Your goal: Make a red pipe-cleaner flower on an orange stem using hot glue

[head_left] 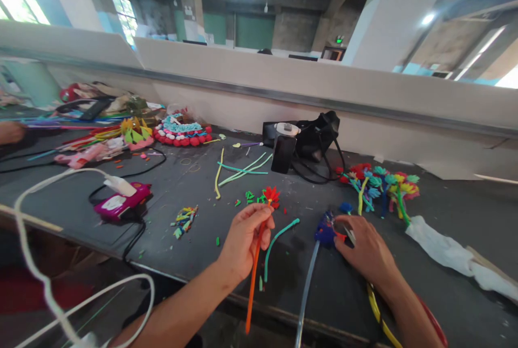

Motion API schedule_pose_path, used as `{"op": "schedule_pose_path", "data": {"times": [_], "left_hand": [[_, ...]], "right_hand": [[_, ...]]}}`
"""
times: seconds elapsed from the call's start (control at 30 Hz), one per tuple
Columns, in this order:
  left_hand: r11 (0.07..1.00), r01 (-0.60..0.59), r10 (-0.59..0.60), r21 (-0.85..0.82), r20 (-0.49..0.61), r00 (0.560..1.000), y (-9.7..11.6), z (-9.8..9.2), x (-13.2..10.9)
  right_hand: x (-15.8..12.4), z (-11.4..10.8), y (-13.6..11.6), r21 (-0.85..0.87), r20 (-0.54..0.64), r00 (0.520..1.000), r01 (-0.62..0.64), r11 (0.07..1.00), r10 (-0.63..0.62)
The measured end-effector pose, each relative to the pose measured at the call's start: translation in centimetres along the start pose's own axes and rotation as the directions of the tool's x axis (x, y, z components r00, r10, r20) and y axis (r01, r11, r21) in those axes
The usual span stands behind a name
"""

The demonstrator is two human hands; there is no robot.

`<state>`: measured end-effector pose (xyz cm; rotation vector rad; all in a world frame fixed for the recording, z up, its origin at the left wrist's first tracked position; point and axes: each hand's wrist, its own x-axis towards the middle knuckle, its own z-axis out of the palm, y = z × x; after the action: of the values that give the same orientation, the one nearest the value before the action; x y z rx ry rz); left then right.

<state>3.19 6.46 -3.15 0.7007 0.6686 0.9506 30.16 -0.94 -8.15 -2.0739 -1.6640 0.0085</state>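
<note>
My left hand (246,237) pinches an orange stem (253,278) that carries a red flower (272,196) at its top. My right hand (364,248) is at a dark blue tool (325,229) lying on the table, with something silvery and thin between the fingers; its exact shape is unclear. A grey cord runs from the blue tool over the front edge. Between the hands lies a curved teal stem (279,237). Small green pieces (250,197) are scattered just behind the red flower.
A magenta power strip (122,202) with a white cable sits left. Colourful flowers (380,186) lie right, beside a white wrapped bundle (441,253). Farther back are a black bag (319,135), a phone (283,155) and a red-and-blue flower basket (182,131). Another person's hand (11,132) shows far left.
</note>
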Motion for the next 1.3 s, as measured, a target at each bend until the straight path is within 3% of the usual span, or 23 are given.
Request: {"op": "schedule_pose_path", "data": {"times": [0.1, 0.27, 0.53, 0.67, 0.83, 0.87, 0.97, 1.03, 1.2, 1.3], "left_hand": [[1.0, 0.002, -0.002, -0.003, 0.012, 1.0, 0.1, 0.0, -0.1], [1.0, -0.008, 0.008, -0.022, -0.002, 1.0, 0.3, 0.0, -0.1], [0.998, -0.053, 0.053, -0.02, -0.016, 0.998, 0.4, -0.2, 0.0], [0.999, -0.027, 0.026, -0.017, -0.024, 0.999, 0.4, -0.1, 0.0], [1.0, 0.004, -0.003, 0.015, -0.007, 1.0, 0.4, 0.2, -0.4], [1.0, 0.013, -0.013, 0.024, 0.002, 1.0, 0.3, 0.3, -0.4], [0.999, 0.031, -0.032, 0.043, 0.022, 0.999, -0.1, 0.3, -0.6], [0.998, 0.039, -0.04, 0.053, 0.032, 0.999, -0.4, 0.4, -0.6], [0.992, 0.066, -0.071, 0.105, 0.038, 0.997, -1.0, 0.6, -0.7], [0.984, 0.099, -0.106, 0.149, 0.036, 0.994, -1.4, 0.7, -1.0]], "right_hand": [[1.6, 0.3, -3.3, 0.175, 0.005, 0.998, -0.056, 0.983, 0.057], [4.9, 2.8, -8.3, 0.187, 0.152, 0.988, -0.03, 0.982, 0.001], [7.4, 5.4, -10.3, 0.103, 0.215, 0.967, -0.159, 0.982, 0.134], [6.1, 4.6, -10.6, 0.207, 0.226, 0.966, -0.175, 0.963, 0.127], [1.8, 1.4, -10.9, 0.443, 0.233, 0.97, -0.169, 0.88, 0.069], [0.9, 0.7, -11.0, 0.509, 0.237, 0.968, -0.2, 0.837, 0.087], [-0.9, -0.8, -11.2, 0.813, 0.294, 0.945, -0.327, 0.481, 0.146], [-1.3, -1.3, -11.2, 0.876, 0.28, 0.95, -0.312, 0.368, 0.138], [-1.6, -1.9, -11.2, 0.898, 0.104, 0.988, -0.142, 0.415, 0.113], [-1.8, -2.1, -11.5, 0.885, 0.052, 0.986, -0.12, 0.45, 0.161]]}}
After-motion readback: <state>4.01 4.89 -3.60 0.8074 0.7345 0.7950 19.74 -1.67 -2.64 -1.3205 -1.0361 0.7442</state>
